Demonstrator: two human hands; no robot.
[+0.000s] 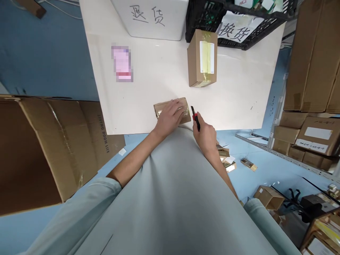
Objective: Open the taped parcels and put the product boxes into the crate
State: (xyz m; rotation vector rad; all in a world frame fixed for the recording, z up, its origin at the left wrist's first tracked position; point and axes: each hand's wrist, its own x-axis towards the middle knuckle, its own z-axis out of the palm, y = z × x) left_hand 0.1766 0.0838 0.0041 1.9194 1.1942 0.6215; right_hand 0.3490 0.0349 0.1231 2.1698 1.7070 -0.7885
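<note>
A small cardboard box (185, 112) with clear tape lies near the table's front edge. My left hand (170, 116) rests over it, fingers draped across its top and holding it against the table. Just right of the box, my right hand (205, 134) is closed around a red and black utility knife (196, 118). The knife's dark blade points away from me and sits slightly apart from the box's right end. Beyond them stands a taller, taped cardboard box (202, 60) with a white label.
On the white table (148, 60) are a white bin (159, 21), a black crate (239, 44) with a paper sign, and a blurred pink item (123, 63). A big open carton (66, 141) stands left; shelves of boxes (316, 134) stand right. Cardboard scraps (225, 157) litter the floor.
</note>
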